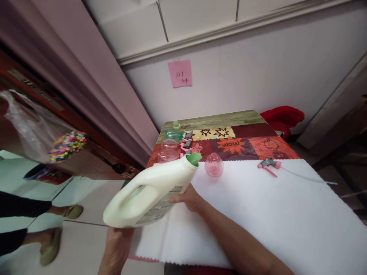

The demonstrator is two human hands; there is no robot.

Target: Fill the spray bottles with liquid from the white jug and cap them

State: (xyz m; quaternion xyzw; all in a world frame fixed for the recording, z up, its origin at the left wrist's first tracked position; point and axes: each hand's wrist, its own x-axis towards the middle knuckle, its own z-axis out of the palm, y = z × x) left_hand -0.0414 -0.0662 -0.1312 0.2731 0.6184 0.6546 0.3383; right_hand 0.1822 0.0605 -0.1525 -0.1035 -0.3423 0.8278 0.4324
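A large white detergent jug is held tilted over the table's left side, its green pouring spout pointing up and right. My left hand supports the jug's base from below, its fingers partly hidden. Around the jug's front part wraps my right hand, thumb on the label. Just right of the spout, apart from it, a pink clear bottle stands without its top on the white cloth. A grey and pink spray trigger with a long clear tube lies farther right.
Behind the jug lie a green spray bottle and pink spray bottles. A green cap sits at the table's far left corner. White cloth covers the near tabletop. At left, a person's feet stand near a hanging plastic bag.
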